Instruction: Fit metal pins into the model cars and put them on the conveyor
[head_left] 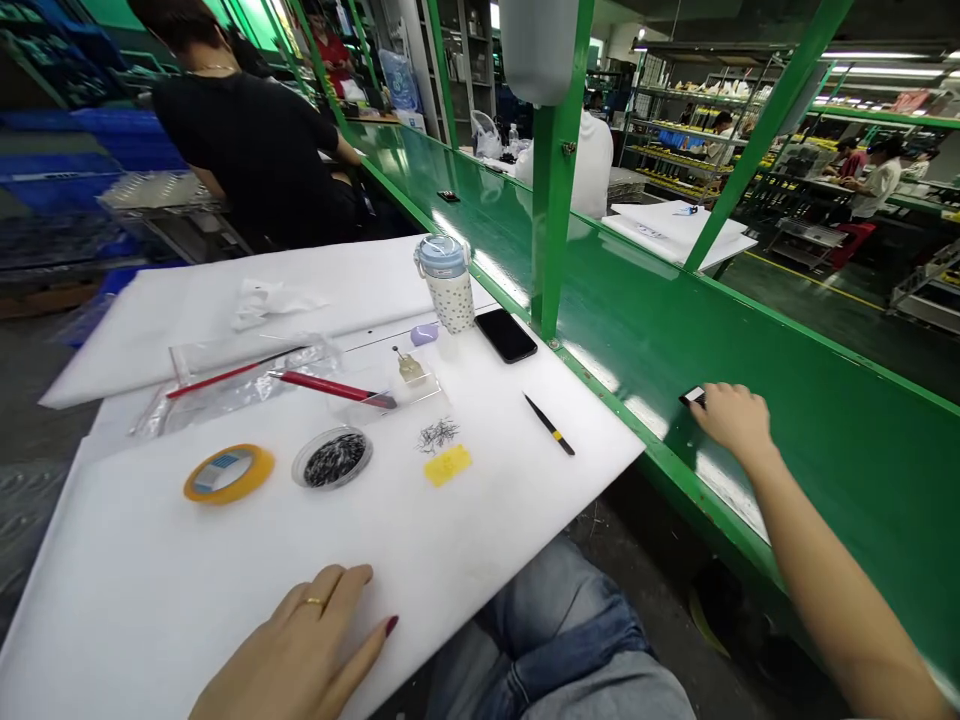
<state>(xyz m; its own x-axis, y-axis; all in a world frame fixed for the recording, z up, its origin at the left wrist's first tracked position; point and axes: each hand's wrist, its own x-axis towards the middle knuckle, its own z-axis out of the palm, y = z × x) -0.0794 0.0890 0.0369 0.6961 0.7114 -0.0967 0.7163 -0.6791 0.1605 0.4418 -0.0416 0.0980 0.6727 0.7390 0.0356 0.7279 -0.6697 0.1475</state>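
My left hand [307, 640] lies on the white table top [420, 570], fingers spread and nothing in them. Out to the right, my right hand [733, 420] is over the green conveyor belt [810, 400], its fingers closed on a small black part [694, 396] with a light patch. Most of that part is covered by the hand, so its kind does not show. Ahead of my left hand are a round clear dish [332, 458] of small dark pieces and a roll of yellow tape [229, 474]. Black tweezers [549, 424] with a yellow band lie near the table's right edge.
A lidded cup [448, 285] and a phone [506, 335] stand by a green post [551, 220]. Thin metal bits [438, 434], a yellow note [448, 465] and a red pen-like tool [334, 389] lie mid-table. Another dark part [448, 196] sits farther up the belt. A co-worker [255, 150] sits ahead.
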